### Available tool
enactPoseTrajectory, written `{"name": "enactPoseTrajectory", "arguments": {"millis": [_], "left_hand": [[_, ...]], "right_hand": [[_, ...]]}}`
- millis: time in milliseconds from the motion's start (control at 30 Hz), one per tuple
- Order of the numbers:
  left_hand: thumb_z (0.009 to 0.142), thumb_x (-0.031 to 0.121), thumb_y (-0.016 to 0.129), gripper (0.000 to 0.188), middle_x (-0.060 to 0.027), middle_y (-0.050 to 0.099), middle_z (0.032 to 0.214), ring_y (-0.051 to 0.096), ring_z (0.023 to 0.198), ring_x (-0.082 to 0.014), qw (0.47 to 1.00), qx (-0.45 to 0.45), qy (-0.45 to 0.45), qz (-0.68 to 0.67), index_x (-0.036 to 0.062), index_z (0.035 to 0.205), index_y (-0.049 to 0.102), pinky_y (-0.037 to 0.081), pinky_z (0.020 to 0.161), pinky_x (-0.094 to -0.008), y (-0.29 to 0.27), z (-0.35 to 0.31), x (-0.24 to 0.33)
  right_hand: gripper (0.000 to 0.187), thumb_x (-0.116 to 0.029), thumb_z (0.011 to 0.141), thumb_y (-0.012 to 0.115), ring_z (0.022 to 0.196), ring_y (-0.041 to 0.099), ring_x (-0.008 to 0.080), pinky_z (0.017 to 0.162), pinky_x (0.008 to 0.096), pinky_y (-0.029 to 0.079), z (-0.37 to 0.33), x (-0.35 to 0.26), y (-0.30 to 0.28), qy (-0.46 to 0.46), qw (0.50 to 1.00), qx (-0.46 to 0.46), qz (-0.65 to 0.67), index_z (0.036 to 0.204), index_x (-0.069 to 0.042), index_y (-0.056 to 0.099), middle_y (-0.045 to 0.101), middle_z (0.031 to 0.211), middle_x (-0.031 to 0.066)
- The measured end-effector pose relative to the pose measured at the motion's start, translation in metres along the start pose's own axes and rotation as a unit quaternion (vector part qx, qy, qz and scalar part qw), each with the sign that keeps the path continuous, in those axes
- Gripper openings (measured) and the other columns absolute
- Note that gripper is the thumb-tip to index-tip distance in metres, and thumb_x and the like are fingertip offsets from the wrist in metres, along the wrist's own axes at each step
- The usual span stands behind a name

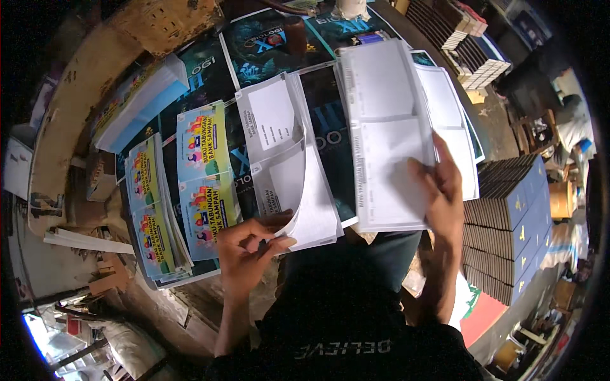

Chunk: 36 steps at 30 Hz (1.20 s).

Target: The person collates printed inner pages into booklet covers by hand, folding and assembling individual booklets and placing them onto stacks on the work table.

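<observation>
My left hand (254, 251) pinches the lower corner of a printed sheet (314, 209) between thumb and fingers. That corner curls up off the middle stack, and grey-and-white printed pages (270, 120) show to its left. My right hand (441, 187) lies at the right edge of a thick stack of white printed sheets (387, 165). Its thumb and fingers close on that edge and are slightly blurred; how many sheets they take in is hidden. Another white stack (454, 152) lies partly under this one, just beyond the right hand.
Colourful cover sheets (203, 178) and a second cover pile (149, 216) lie to the left. A thick stack (143, 101) sits behind them. Dark printed posters (267, 51) cover the table, whose worn wooden edge (63, 127) curves around. Blue-covered book piles (508, 222) stand at right.
</observation>
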<state>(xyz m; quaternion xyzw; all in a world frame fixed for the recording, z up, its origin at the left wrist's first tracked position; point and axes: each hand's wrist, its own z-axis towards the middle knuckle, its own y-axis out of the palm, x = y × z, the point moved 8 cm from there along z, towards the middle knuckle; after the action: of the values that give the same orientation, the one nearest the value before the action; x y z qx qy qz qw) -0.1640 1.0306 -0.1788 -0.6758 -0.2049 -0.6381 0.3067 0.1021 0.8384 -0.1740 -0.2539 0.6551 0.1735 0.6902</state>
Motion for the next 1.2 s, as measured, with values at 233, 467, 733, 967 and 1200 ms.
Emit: {"name": "enactPoseTrajectory", "arguments": {"millis": [233,467,733,967,1200], "left_hand": [[0.076,0.005,0.083,0.019,-0.0027,0.067,0.078,0.06,0.069,-0.0088,0.993,-0.043,0.024,0.108,0.0019,0.083,0.066,0.047,0.062,-0.0233,-0.004,0.0,0.002],[0.074,0.013,0.083,0.054,-0.0142,0.066,0.123,0.059,0.123,-0.0272,0.941,-0.037,0.069,0.329,0.0077,0.125,0.065,0.044,0.11,-0.0393,-0.061,0.004,0.02],[0.075,0.019,0.081,0.062,-0.0129,0.062,0.132,0.054,0.129,-0.0264,0.917,-0.114,0.069,0.376,0.0092,0.132,0.06,0.032,0.117,-0.0393,-0.101,-0.02,-0.02],[0.103,0.014,0.052,0.024,-0.0106,0.064,0.099,0.055,0.093,-0.0109,0.96,0.248,-0.017,0.127,-0.0039,0.119,0.055,0.045,0.085,-0.0257,-0.132,-0.045,-0.043],[0.106,0.022,0.047,0.032,-0.005,0.055,0.093,0.051,0.086,-0.0111,0.932,0.36,-0.004,-0.038,-0.0057,0.12,0.053,0.045,0.08,-0.0269,-0.146,-0.08,-0.065]], "right_hand": [[0.065,0.011,0.087,0.053,0.132,0.045,0.0245,0.106,0.0325,0.04,-0.017,-0.002,0.123,-0.045,0.985,-0.164,0.001,0.148,0.006,0.029,0.042,0.145,0.0225],[0.073,0.012,0.082,0.047,0.139,0.036,0.0276,0.116,0.0363,0.025,-0.021,0.012,0.131,-0.039,0.973,-0.214,0.081,0.15,0.005,0.025,0.04,0.146,0.0219],[0.06,-0.029,0.099,0.058,0.133,0.046,0.0323,0.111,0.0429,0.037,-0.023,0.003,0.126,0.184,0.978,-0.084,-0.051,0.147,0.0,0.037,0.046,0.143,0.0261],[0.057,-0.003,0.095,0.059,0.12,0.055,0.025,0.096,0.0335,0.051,-0.02,-0.006,0.153,-0.01,0.979,-0.201,0.043,0.145,0.008,0.032,0.051,0.136,0.0218],[0.061,-0.013,0.1,0.056,0.111,0.057,0.0185,0.094,0.0289,0.046,-0.046,-0.006,0.246,-0.193,0.967,-0.167,-0.002,0.151,0.002,0.026,0.055,0.128,0.0171]]}}
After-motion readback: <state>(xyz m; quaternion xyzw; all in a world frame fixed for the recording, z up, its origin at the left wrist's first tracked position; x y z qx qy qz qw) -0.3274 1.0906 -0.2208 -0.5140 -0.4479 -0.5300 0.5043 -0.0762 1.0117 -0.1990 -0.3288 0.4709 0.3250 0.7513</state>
